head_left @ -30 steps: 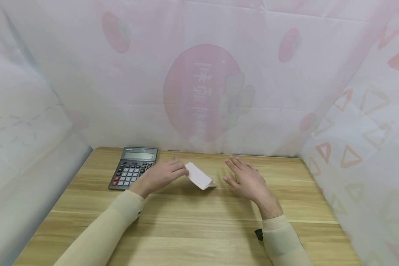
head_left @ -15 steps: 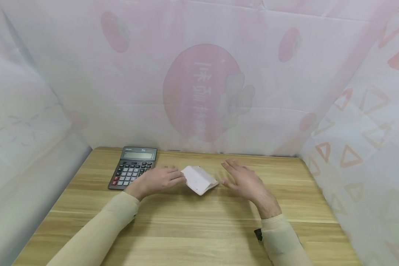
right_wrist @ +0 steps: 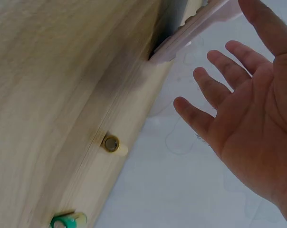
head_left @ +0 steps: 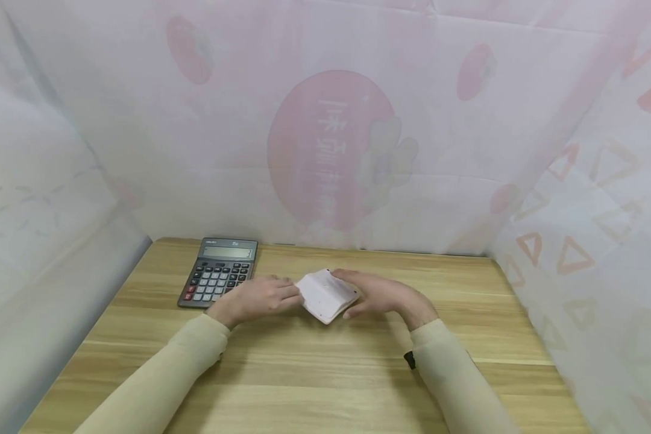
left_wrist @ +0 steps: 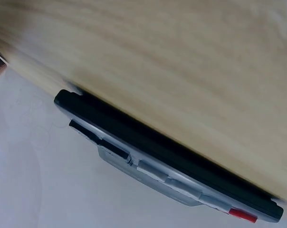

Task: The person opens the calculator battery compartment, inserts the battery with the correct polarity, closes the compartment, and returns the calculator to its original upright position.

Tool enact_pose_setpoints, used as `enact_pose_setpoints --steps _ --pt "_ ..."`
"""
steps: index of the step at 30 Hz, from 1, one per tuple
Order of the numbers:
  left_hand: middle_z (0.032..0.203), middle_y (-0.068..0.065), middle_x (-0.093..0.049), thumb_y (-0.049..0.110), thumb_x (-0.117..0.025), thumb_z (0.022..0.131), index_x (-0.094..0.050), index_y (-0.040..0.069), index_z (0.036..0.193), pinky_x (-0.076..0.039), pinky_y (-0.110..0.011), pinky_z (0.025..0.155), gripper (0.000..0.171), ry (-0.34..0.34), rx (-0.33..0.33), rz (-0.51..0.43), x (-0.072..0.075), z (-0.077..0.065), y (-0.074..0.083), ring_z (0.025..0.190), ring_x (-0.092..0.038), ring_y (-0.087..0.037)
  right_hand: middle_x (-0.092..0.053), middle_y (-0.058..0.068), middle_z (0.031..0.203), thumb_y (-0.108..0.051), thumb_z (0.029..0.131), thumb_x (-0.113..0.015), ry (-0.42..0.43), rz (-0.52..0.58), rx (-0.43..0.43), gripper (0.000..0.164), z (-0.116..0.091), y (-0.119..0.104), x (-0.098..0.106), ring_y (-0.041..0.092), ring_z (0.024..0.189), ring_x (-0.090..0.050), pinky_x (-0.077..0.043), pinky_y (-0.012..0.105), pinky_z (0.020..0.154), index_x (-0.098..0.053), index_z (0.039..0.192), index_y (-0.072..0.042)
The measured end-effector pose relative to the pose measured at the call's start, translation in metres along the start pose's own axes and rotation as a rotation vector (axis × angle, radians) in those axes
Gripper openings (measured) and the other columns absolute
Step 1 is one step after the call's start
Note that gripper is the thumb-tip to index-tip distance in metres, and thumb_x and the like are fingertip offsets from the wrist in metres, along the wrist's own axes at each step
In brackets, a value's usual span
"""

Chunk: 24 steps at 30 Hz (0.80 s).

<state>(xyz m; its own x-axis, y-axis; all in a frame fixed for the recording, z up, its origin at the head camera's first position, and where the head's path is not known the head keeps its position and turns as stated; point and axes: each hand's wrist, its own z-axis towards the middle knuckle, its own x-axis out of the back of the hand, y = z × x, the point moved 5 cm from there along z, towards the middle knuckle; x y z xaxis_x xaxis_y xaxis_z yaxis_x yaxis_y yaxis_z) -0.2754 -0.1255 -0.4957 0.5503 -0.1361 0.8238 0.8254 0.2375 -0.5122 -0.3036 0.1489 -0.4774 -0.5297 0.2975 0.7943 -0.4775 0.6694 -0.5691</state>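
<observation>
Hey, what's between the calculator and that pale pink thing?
Your left hand: the head view shows it between the calculator and the pale pink thing, reaching to that thing's left edge.

high head view, wrist views near tabletop (head_left: 304, 386)

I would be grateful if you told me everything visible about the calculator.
The calculator looks like dark grey plastic, with a wide display at its far end showing what seems a 3 at right. Below are pale and dark keys, two red at lower left. It lies face up on the wooden table, far left. In the head view the left hand hides its near right corner, but no touch shows.
</observation>
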Motion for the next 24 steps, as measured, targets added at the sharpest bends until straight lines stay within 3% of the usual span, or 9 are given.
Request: enact_pose_setpoints --steps 4,8,16,24 --pt "0.133 0.004 -0.084 0.005 -0.090 0.096 -0.073 0.018 0.137 -0.073 -0.037 0.105 0.047 -0.008 0.002 0.017 -0.002 0.004 0.000 0.122 -0.084 -0.019 -0.039 0.014 0.192 -0.027 0.106 -0.091 -0.069 -0.001 0.008 0.099 0.009 -0.002 -0.003 0.038 0.176 -0.043 -0.039 0.057 0.146 -0.034 0.185 -0.008" --pt "0.135 0.004 -0.083 0.005 -0.090 0.097 -0.072 0.018 0.139 -0.073 -0.034 0.105 0.047 -0.044 0.024 0.015 -0.002 0.010 -0.003 0.125 -0.083 -0.018 -0.041 0.014 0.191 -0.031 0.109 -0.087 -0.079 -0.020 0.006 0.094 0.013 -0.002 -0.008 0.038 0.175 -0.046 -0.042 0.057 0.144 -0.036 0.184 -0.009" --pt "0.148 0.001 -0.081 0.005 -0.086 0.102 -0.071 0.017 0.148 -0.070 -0.040 0.114 0.050 -0.177 0.099 -0.114 -0.009 0.014 -0.005 0.136 -0.080 -0.022 -0.040 0.015 0.191 -0.027 0.110 -0.085 -0.070 -0.045 0.012 0.084 0.016 -0.004 -0.016 0.039 0.179 -0.039 -0.035 0.057 0.149 -0.044 0.181 -0.007" --pt "0.137 0.006 -0.082 0.012 -0.083 0.107 -0.074 0.021 0.133 -0.071 -0.035 0.107 0.028 -0.197 0.114 -0.136 -0.017 0.017 -0.002 0.129 -0.079 -0.019 -0.039 0.015 0.192 -0.027 0.110 -0.085 -0.068 -0.085 0.021 0.080 0.019 -0.004 -0.023 0.040 0.179 -0.040 -0.036 0.057 0.148 -0.049 0.178 -0.006"
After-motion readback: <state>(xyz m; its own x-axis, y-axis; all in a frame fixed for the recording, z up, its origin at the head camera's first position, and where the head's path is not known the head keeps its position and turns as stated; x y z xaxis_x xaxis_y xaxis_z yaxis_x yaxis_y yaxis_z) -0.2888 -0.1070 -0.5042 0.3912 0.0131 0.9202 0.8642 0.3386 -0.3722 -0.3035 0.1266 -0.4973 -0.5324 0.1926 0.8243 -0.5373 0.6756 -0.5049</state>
